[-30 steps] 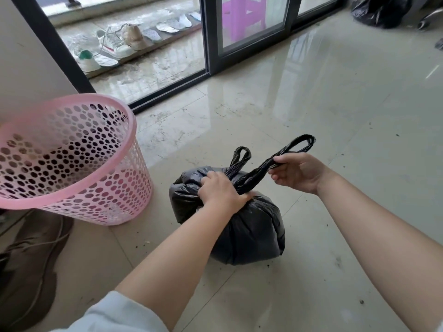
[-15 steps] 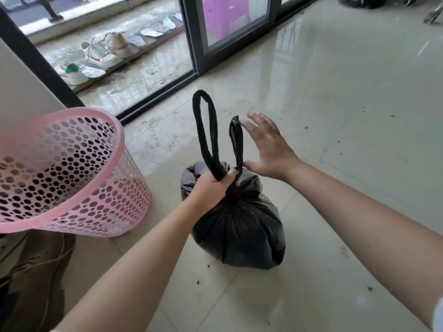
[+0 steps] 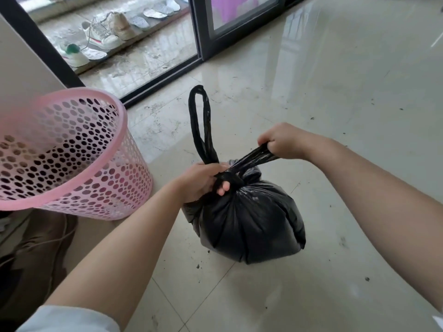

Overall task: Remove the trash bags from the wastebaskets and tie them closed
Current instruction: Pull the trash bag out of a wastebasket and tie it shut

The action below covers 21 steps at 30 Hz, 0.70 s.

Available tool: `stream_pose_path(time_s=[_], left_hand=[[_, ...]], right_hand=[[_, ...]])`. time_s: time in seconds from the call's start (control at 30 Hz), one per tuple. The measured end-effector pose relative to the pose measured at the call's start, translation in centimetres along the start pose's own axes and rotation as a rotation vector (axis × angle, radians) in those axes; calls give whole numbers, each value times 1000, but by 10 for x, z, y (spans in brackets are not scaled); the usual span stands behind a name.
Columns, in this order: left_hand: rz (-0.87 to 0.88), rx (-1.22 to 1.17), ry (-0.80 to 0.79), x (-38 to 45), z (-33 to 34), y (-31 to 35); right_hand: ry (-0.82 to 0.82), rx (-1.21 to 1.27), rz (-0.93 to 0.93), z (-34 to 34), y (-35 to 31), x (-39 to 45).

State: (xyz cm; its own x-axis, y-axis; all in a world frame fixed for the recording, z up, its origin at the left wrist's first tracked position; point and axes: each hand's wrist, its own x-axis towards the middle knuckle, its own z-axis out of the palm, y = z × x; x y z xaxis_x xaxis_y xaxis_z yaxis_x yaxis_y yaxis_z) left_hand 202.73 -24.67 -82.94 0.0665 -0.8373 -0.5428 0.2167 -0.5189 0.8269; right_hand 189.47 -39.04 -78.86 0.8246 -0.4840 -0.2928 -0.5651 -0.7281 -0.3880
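Black trash bag (image 3: pixel 247 216) already out of pink wastebasket (image 3: pixel 72 154), sat on floor tile (image 3: pixel 335 116) beside it. Left hand (image 3: pixel 201 180) clenched round gathered neck; right hand (image 3: pixel 282 142) gripped one handle loop, pulled taut — other loop (image 3: pixel 200 125) stood free. Knot apparently unfinished (other baskets' state unseen).

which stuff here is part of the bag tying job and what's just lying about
Job: black trash bag, its handle loops, pink wastebasket, left hand, right hand.
Lying about: shoes, insoles, brown cloth.
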Motion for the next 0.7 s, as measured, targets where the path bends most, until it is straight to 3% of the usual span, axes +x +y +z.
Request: stream_pose_path(time_s=[0.13, 0.23, 0.4, 0.5, 0.6, 0.7], left_hand=[[-36, -136, -87, -2, -8, -2], [-23, -256, -68, -4, -18, -1], [105, -351, 189, 2, -21, 1], [99, -247, 211, 2, -22, -2], [57, -101, 203, 2, -25, -7], [44, 42, 168, 1, -26, -9]], right_hand=[[-13, 88, 18, -16, -13, -9], [-194, 143, -1, -8, -28, -16], [-442, 139, 44, 22, -30, -21], [-547, 255, 136, 33, -17, -25], [-470, -29, 75, 36, -12, -22], [-138, -119, -61, 32, -13, -16]])
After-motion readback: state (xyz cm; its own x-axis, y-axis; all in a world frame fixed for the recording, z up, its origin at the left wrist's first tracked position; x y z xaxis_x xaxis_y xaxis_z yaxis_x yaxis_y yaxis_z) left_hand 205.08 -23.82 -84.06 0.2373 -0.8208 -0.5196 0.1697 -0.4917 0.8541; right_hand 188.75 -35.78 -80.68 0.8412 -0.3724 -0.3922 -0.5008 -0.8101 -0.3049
